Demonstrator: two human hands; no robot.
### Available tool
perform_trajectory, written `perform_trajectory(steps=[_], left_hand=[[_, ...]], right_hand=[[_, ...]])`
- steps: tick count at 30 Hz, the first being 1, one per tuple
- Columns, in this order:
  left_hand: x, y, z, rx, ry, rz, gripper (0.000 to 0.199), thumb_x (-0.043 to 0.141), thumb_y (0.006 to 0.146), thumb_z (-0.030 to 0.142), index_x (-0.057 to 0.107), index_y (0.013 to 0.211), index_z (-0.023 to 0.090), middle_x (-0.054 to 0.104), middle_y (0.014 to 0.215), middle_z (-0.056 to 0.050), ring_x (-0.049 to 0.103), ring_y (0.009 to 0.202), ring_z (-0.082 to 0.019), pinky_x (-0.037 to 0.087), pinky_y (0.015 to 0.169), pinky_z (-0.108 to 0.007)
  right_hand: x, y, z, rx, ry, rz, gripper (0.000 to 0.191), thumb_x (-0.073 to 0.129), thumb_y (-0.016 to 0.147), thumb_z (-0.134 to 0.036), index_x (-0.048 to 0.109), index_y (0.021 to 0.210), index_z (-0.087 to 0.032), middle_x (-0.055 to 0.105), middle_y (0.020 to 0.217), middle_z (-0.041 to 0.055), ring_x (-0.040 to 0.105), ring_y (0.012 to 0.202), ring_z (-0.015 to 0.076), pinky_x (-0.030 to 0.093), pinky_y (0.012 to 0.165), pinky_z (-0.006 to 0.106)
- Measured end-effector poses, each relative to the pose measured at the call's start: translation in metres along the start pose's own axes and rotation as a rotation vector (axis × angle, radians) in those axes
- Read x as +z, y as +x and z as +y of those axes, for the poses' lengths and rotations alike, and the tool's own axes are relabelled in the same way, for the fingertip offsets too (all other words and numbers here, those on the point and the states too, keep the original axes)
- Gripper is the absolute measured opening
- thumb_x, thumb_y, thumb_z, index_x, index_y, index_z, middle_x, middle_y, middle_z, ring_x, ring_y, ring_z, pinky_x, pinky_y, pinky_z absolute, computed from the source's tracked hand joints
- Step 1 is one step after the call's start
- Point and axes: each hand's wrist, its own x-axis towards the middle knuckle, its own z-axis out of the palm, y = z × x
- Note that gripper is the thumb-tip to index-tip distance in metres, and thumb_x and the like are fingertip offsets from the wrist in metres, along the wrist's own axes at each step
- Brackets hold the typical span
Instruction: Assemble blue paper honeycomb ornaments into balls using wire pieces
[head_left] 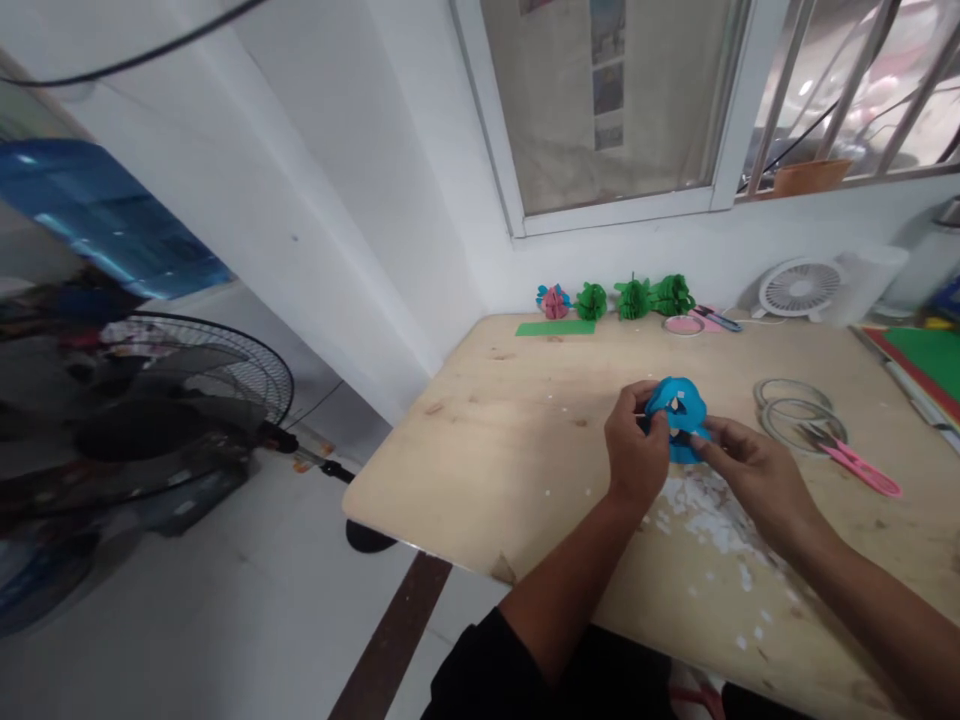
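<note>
A blue folded paper piece [677, 406] with small white tape bits on it is held above the wooden table [525, 440]. My left hand [636, 447] grips its left side with fingers curled around it. My right hand [754, 472] pinches its lower right edge. Scattered under both hands lie white paper scraps [709, 515].
Green paper balls [634, 297] and a pink-blue one [553, 301] line the wall, beside a green sheet [555, 327] and pink tape roll [683, 324]. Pink scissors [855, 462] and tape rings [795, 405] lie right. A small fan [799, 288] stands behind; a floor fan [150, 420] is left.
</note>
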Motion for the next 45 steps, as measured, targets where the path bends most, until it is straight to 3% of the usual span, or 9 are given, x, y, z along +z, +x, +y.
perform_trajectory(steps=[8,13,17,21,33,45], left_hand=[[0.011,0.012,-0.031,0.108,0.174,-0.067,0.035,0.054,0.082,0.006,0.062,0.112,0.02,0.071,0.106,-0.005,0.067,0.098,-0.018,0.054,0.084,-0.029],[0.008,0.006,-0.039,0.466,0.44,0.019,0.026,0.058,0.087,0.012,0.063,0.112,0.018,0.067,0.111,-0.011,0.061,0.107,-0.023,0.051,0.094,-0.037],[0.008,-0.002,-0.04,0.684,0.624,-0.01,0.006,0.062,0.09,0.02,0.068,0.09,0.019,0.069,0.09,-0.006,0.059,0.095,-0.022,0.046,0.09,-0.038],[0.012,-0.007,-0.044,0.697,0.699,-0.096,0.005,0.067,0.09,0.023,0.07,0.086,0.022,0.074,0.085,-0.001,0.059,0.096,-0.021,0.04,0.092,-0.04],[0.015,-0.006,-0.046,0.661,0.78,-0.109,0.014,0.064,0.092,0.02,0.071,0.079,0.023,0.077,0.081,0.0,0.062,0.093,-0.02,0.034,0.094,-0.041],[0.013,-0.006,-0.045,0.669,0.745,-0.131,0.011,0.066,0.089,0.015,0.069,0.081,0.022,0.077,0.081,0.0,0.064,0.093,-0.021,0.036,0.092,-0.041]], right_hand=[[-0.001,0.012,0.03,0.067,0.157,0.022,0.054,0.089,0.054,-0.051,0.079,0.097,-0.021,0.079,0.083,0.0065,0.071,0.072,0.0228,0.058,0.069,0.034],[0.003,0.014,0.042,0.109,0.244,0.077,0.053,0.088,0.057,-0.053,0.078,0.097,-0.02,0.078,0.082,0.007,0.069,0.069,0.0203,0.057,0.066,0.032],[0.001,0.015,0.047,0.113,0.264,0.138,0.048,0.085,0.06,-0.047,0.077,0.099,-0.02,0.077,0.083,0.0057,0.069,0.071,0.0203,0.057,0.069,0.034],[0.0,0.014,0.051,0.036,0.166,0.175,0.042,0.08,0.066,-0.041,0.076,0.102,-0.02,0.077,0.085,0.0053,0.069,0.076,0.0216,0.057,0.074,0.037],[0.003,0.009,0.053,-0.141,-0.17,0.224,0.04,0.063,0.077,-0.04,0.075,0.108,-0.018,0.077,0.087,0.0081,0.07,0.076,0.0242,0.058,0.072,0.038],[0.006,0.004,0.048,-0.21,-0.218,0.257,0.033,0.062,0.078,-0.039,0.076,0.104,-0.025,0.078,0.093,0.0061,0.071,0.077,0.0247,0.058,0.076,0.041]])
